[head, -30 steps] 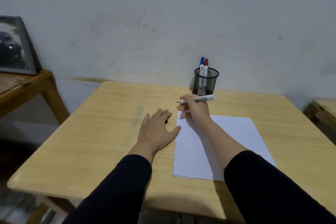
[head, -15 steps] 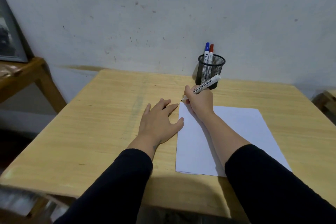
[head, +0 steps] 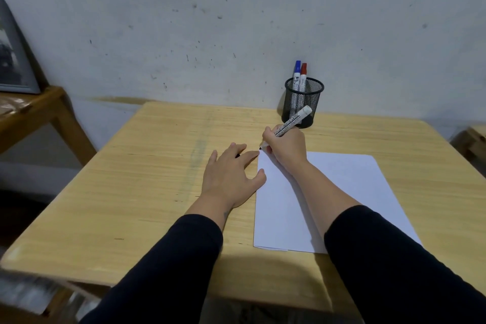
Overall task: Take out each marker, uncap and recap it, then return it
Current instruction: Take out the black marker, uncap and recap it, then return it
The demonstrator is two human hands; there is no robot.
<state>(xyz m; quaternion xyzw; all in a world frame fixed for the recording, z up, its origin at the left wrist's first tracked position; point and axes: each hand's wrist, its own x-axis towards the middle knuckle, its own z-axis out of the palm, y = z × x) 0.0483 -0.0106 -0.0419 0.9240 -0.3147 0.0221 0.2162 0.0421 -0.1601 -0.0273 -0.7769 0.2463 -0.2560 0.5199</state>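
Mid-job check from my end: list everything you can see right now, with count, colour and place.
Table: 1, light wood, fills the middle of the view.
Mesh pen holder: 1, black, far right part of the table by the wall.
Blue-capped marker: 1, white barrel, upright in the holder.
Red-capped marker: 1, white barrel, upright in the holder beside the blue one.
Uncapped marker: 1, white barrel, dark tip at the paper's far left corner.
Paper: 1 sheet, white, on the table's right half.
Side table: 1, darker wood, far left.
Framed picture: 1, grey frame, leaning on the wall at far left.
Left hand: flat on the table, left of the paper.
Right hand: gripping the uncapped marker.
Sleeves: 2, black.
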